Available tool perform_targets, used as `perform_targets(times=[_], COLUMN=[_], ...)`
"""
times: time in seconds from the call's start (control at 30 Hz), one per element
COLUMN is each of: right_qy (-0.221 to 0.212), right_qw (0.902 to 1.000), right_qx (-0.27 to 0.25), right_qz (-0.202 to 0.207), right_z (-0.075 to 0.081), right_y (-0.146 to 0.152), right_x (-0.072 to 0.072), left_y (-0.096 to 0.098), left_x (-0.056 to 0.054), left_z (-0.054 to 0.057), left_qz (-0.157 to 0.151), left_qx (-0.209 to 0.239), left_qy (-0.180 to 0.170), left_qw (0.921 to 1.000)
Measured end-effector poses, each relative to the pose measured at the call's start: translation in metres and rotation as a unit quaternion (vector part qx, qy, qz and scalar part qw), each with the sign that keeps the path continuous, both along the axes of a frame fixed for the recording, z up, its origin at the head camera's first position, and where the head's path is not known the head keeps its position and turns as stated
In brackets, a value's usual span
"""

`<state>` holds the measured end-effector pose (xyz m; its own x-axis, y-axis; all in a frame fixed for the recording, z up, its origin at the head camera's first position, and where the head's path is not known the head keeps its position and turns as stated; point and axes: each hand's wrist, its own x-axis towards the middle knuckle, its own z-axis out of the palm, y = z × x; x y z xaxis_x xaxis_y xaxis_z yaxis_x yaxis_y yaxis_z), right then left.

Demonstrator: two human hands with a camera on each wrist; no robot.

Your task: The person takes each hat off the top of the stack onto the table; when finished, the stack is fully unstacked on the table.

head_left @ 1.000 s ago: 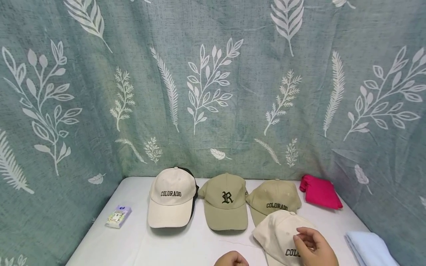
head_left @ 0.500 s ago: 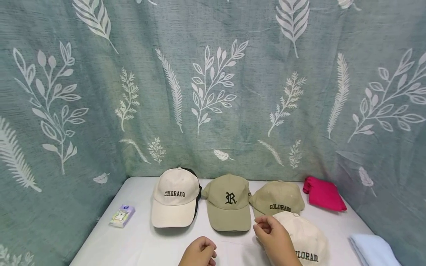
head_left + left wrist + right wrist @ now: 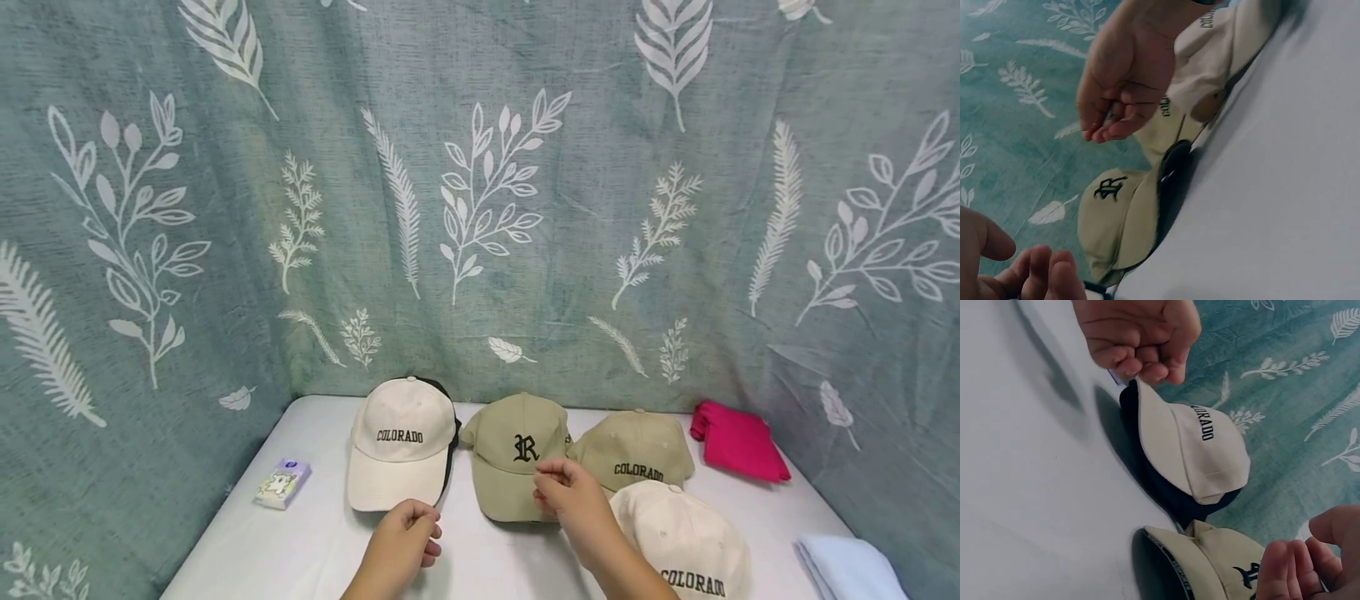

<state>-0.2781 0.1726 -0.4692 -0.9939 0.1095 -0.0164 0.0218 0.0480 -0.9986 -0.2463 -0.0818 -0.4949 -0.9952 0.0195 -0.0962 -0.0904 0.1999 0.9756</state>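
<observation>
My left hand (image 3: pixel 405 537) hovers in front of the brim of a cream COLORADO cap (image 3: pixel 397 442), its fingers loosely curled around nothing. That cap sits over a black cap (image 3: pixel 1175 506). My right hand (image 3: pixel 573 504) is in the air before an olive cap (image 3: pixel 517 425) marked with a black R, hiding part of its brim. Its fingers are bent, and I see nothing clearly held in them. Behind my right wrist lie a khaki COLORADO cap (image 3: pixel 641 446) and, nearer, a second cream COLORADO cap (image 3: pixel 690 533).
A small purple-and-green packet (image 3: pixel 282 483) lies at the left of the white table (image 3: pixel 315 550). Toward the right edge are a folded magenta cloth (image 3: pixel 738 442) and a light blue cloth (image 3: pixel 851 567). A leaf-patterned green curtain (image 3: pixel 420 333) encloses the back and sides.
Both hands have moved left and farther over the table. The right hand has left the front of the near cream cap. The caps stay in place while the view shifts slightly.
</observation>
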Motion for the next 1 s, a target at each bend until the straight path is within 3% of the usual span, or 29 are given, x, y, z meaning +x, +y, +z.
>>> perform_targets(times=[0.27,0.43,0.73,1.0], right_qy=[0.019,0.037,0.046,0.046], right_qw=[0.9995,0.9987,0.9951,0.9937], right_qx=[-0.001,0.024,0.077,0.096], right_qz=[0.024,0.027,0.040,0.035], right_z=[-0.011,-0.014,-0.016,-0.030], right_y=[-0.021,-0.040,-0.080,-0.107], right_x=[-0.031,-0.050,-0.073,-0.093], left_y=[-0.028,-0.050,-0.085,-0.097], left_x=[-0.010,-0.016,-0.027,-0.035], left_z=[0.006,0.007,-0.003,-0.017], left_qz=[0.079,0.124,0.186,0.209], left_qx=[0.009,0.025,0.026,0.053], left_qy=[0.011,-0.016,-0.028,-0.074], left_qw=[0.9967,0.9918,0.9817,0.9736])
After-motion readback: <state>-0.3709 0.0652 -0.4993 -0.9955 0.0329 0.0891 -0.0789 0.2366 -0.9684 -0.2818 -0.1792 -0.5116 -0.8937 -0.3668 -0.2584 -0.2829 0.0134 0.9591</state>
